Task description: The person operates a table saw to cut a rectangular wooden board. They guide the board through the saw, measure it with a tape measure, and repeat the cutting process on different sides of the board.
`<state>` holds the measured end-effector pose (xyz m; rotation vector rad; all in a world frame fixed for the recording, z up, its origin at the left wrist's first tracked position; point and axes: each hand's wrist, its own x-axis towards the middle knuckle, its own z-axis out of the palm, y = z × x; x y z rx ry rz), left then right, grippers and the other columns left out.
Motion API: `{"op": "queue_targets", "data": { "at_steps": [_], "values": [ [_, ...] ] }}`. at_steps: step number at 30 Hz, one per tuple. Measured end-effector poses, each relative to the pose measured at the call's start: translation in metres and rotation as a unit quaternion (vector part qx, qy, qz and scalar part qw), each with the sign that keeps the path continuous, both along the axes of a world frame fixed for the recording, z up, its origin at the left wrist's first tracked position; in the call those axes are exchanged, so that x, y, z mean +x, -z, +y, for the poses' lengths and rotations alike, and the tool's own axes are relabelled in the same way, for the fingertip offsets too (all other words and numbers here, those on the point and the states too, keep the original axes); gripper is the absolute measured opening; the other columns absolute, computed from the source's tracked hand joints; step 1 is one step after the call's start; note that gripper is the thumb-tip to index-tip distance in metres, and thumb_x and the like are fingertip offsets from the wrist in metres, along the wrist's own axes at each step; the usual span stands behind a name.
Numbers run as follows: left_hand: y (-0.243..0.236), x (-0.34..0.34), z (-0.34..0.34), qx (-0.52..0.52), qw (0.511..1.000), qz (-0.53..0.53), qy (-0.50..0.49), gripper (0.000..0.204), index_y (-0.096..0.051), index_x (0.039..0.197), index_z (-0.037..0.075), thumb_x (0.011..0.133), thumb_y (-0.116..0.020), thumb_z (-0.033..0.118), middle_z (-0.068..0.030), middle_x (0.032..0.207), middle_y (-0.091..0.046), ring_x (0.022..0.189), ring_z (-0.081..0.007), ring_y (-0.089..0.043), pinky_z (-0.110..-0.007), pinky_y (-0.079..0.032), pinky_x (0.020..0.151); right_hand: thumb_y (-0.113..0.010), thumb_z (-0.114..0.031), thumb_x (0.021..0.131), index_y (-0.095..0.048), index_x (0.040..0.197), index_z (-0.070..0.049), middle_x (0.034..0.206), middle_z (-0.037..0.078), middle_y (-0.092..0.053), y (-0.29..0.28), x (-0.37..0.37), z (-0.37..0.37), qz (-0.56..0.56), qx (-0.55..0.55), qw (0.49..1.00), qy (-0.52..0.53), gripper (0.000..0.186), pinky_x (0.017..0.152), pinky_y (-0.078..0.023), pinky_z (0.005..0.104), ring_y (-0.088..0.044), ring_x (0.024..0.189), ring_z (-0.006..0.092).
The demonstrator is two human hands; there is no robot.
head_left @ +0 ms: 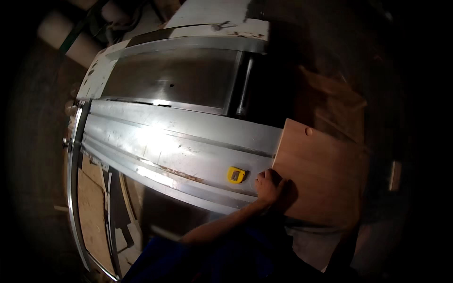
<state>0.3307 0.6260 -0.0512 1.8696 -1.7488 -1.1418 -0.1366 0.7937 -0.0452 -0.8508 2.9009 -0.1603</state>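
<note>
My left hand [269,186] is closed at the left edge of a flat wooden board [321,174], its fingers curled against that edge. The board is reddish-brown and has a round recess or hole near its far left corner. It lies tilted beside the right end of a long metal machine table [212,141]. A yellow tape measure [236,175] rests on this metal surface, just left of my left hand and apart from it. My right hand cannot be seen; the lower right, where that arm hangs, is very dark.
Beyond the metal table stands the machine's flat steel bed [174,78] with a white frame. A curved metal rail [73,184] bounds the left side, with wooden panels [92,207] below. A small wood piece [395,176] shows at far right.
</note>
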Motion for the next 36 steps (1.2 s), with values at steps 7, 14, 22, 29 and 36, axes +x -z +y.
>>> {"op": "queue_targets", "data": {
  "at_steps": [7, 14, 22, 29, 36],
  "values": [
    [-0.073, 0.087, -0.079, -0.010, 0.994, 0.083, -0.075, 0.054, -0.051, 0.116, 0.001, 0.090, -0.072, 0.044, -0.0266, 0.113, -0.063, 0.104, -0.0464, -0.063, -0.053, -0.052, 0.087, -0.052, -0.049, 0.107, -0.054, 0.146, 0.000, 0.142, 0.016, -0.060, -0.022, 0.002, -0.029, -0.337, -0.172, 0.923, -0.067, 0.063, 0.103, -0.046, 0.0358, -0.056, 0.126, 0.0272],
    [-0.087, 0.235, -0.244, -0.102, 0.974, -0.029, -0.201, 0.058, -0.059, 0.114, 0.002, 0.087, -0.073, 0.052, -0.0200, 0.105, -0.073, 0.100, -0.0368, -0.071, -0.046, -0.055, 0.087, -0.051, -0.042, 0.109, -0.060, 0.139, -0.002, 0.126, 0.007, -0.065, -0.031, 0.184, -0.284, -0.522, -0.267, 0.806, -0.083, 0.051, 0.093, -0.049, 0.0331, -0.061, 0.112, 0.0211],
    [-0.029, 0.328, -0.300, -0.170, 0.950, -0.170, -0.201, 0.062, -0.058, 0.124, -0.002, 0.083, -0.073, 0.042, -0.0297, 0.120, -0.062, 0.114, -0.0477, -0.058, -0.053, -0.047, 0.101, -0.065, -0.046, 0.102, -0.060, 0.135, 0.001, 0.128, 0.007, -0.063, 0.040, 0.284, -0.449, -0.597, -0.282, 0.733, -0.161, 0.057, 0.090, -0.053, 0.0342, -0.061, 0.112, 0.0179],
    [-0.015, 0.247, -0.190, -0.115, 0.960, -0.085, -0.242, 0.075, -0.054, 0.139, -0.001, 0.081, -0.080, 0.039, -0.0288, 0.131, -0.055, 0.123, -0.0456, -0.050, -0.054, -0.040, 0.107, -0.065, -0.049, 0.101, -0.058, 0.128, 0.003, 0.121, 0.009, -0.065, 0.057, 0.337, -0.479, -0.550, -0.243, 0.797, -0.057, 0.059, 0.088, -0.055, 0.0360, -0.063, 0.110, 0.0194],
    [-0.001, 0.224, -0.242, -0.233, 0.932, -0.116, -0.254, 0.094, -0.038, 0.144, -0.011, 0.080, -0.083, 0.040, -0.0316, 0.142, -0.046, 0.135, -0.0501, -0.041, -0.057, -0.035, 0.111, -0.062, -0.043, 0.103, -0.055, 0.132, 0.001, 0.126, 0.007, -0.061, 0.071, 0.393, -0.523, -0.487, -0.262, 0.829, -0.085, 0.053, 0.096, -0.049, 0.0343, -0.059, 0.112, 0.0173]
  ]
}}
